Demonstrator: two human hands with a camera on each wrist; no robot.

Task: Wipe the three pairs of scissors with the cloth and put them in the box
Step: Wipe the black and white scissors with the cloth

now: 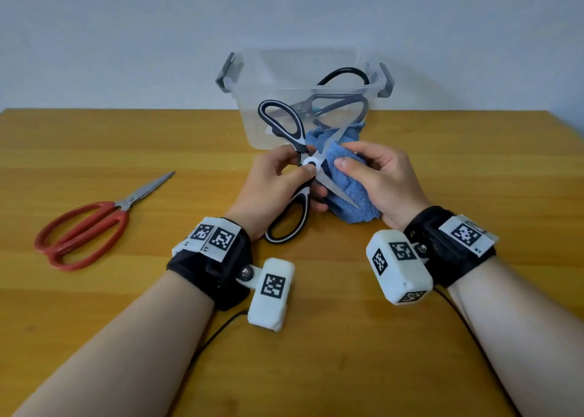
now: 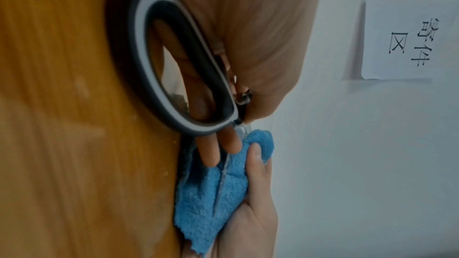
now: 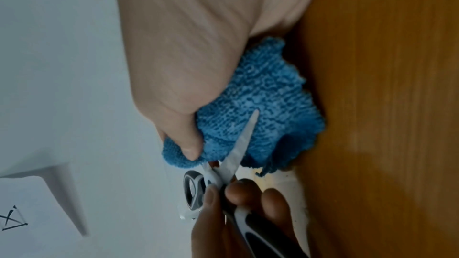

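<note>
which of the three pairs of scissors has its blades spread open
The black-and-white-handled scissors, held at the pivot by the left hand, blades splayed over the blue cloth. The red-handled scissors on the wooden table are closed; the grey pair sits in the clear plastic box.

A wooden bench with orange-brown grain carries the things. On its left side lie the red-handled scissors, shut, blades pointing toward the far right. At the far edge — near the middle — stands a clear plastic box with grey latches, well apart from the red pair.
</note>
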